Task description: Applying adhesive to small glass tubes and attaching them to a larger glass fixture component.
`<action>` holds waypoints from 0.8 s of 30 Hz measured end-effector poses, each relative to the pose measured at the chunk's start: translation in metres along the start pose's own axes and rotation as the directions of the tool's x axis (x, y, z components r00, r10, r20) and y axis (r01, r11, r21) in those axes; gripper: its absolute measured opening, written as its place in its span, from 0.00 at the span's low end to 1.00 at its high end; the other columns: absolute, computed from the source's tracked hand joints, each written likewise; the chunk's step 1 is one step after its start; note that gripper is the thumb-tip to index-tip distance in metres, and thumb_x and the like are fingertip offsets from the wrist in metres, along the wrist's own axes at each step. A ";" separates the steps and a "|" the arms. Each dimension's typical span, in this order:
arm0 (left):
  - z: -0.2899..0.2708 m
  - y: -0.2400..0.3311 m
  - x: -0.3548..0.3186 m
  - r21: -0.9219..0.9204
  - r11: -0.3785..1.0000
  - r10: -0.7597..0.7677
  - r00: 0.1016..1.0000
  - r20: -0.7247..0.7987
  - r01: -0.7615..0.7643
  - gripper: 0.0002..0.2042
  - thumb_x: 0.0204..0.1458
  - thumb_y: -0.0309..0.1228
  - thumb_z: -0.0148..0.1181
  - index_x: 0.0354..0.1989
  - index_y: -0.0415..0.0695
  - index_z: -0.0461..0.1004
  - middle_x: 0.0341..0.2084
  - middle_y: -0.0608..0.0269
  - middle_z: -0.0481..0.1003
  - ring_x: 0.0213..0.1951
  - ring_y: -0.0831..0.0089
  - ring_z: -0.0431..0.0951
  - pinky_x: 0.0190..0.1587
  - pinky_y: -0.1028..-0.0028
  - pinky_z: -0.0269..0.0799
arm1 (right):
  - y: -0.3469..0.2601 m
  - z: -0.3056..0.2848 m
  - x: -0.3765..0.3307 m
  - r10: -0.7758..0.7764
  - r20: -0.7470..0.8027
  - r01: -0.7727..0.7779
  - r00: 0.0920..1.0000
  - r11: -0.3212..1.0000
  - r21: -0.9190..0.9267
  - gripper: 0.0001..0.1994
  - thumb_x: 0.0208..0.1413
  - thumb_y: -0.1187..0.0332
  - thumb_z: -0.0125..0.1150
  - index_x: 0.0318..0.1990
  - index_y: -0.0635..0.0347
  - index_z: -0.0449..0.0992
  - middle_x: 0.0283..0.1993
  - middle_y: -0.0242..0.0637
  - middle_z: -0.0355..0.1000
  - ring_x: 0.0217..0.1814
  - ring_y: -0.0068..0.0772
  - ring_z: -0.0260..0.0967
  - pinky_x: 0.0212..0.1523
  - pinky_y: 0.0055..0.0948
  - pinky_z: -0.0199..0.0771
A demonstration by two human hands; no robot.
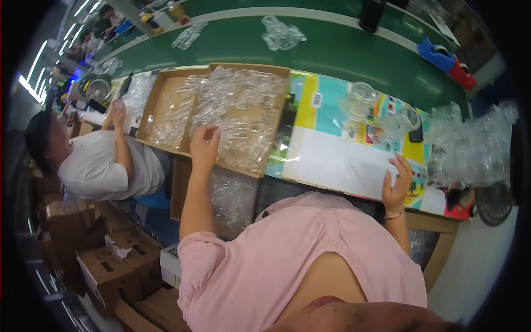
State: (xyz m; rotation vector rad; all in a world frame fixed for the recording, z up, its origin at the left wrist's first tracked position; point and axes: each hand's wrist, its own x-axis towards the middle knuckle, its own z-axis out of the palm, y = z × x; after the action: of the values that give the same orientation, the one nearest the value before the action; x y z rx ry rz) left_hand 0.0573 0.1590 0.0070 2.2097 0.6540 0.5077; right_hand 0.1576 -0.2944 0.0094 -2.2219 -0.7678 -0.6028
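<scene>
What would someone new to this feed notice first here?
Probably the cardboard tray heaped with clear plastic pieces at centre-left, with the left hand reaching into them. To the right, the right hand rests at the edge of a colourful sheet, beside a big pile of clear plastic bags. A co-worker in a white shirt sits on the far left, along the green conveyor belt.

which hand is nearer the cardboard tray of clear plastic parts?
Left. The left hand reaches over the cardboard tray, on the clear plastic parts. The right hand is well off to the tray's right, on the white sheet.
</scene>
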 end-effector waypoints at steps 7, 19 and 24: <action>0.007 -0.047 0.025 -0.196 0.980 -0.043 0.959 -0.279 -0.013 0.06 0.45 0.27 0.59 0.30 0.38 0.73 0.26 0.58 0.72 0.30 0.69 0.73 0.35 0.72 0.67 | 0.043 0.012 -0.037 0.421 -0.172 -0.344 0.891 0.871 0.349 0.21 0.56 0.74 0.45 0.56 0.67 0.52 0.54 0.43 0.58 0.50 0.34 0.61 0.53 0.31 0.61; 0.015 -0.003 0.040 0.401 0.813 0.381 0.906 0.183 -0.423 0.17 0.39 0.31 0.64 0.39 0.45 0.72 0.38 0.55 0.68 0.44 0.58 0.66 0.48 0.64 0.62 | 0.020 0.026 -0.024 0.339 -0.140 -0.303 0.930 0.925 0.230 0.22 0.54 0.76 0.47 0.57 0.65 0.54 0.53 0.41 0.58 0.48 0.31 0.63 0.53 0.30 0.59; 0.036 -0.004 0.053 0.493 0.774 0.251 0.908 0.337 -0.397 0.17 0.42 0.33 0.61 0.41 0.41 0.70 0.38 0.50 0.71 0.42 0.52 0.70 0.46 0.61 0.64 | 0.041 0.010 -0.019 0.271 -0.264 -0.236 0.926 0.959 0.156 0.22 0.52 0.77 0.49 0.56 0.64 0.55 0.53 0.40 0.58 0.48 0.31 0.63 0.51 0.31 0.63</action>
State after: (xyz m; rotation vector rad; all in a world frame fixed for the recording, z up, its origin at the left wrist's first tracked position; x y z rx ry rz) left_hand 0.1175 0.1730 -0.0111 2.9106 0.2882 0.2011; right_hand 0.1729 -0.3170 -0.0277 -2.0214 -0.3514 -0.7046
